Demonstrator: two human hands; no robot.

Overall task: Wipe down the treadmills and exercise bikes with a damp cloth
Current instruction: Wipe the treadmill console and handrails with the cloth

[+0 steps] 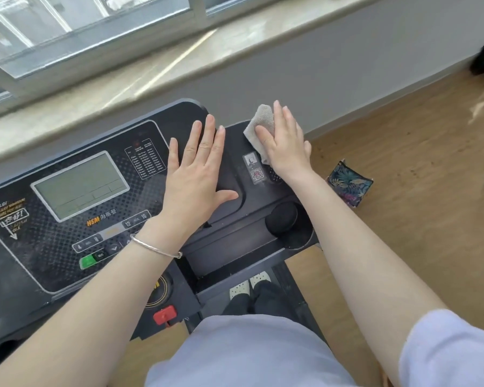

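Cloth [259, 127], likely soft and limp, suits palm pressure: flat right hand [284, 148] presses it on the console's [53, 255] right edge, left hand [196, 174] flat alongside.

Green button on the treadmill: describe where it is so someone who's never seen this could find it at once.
Start at the treadmill's black control panel and find its big grey screen. Drop straight down past the number keys to the panel's lower edge. The green button sits there, the only green key among dark ones.
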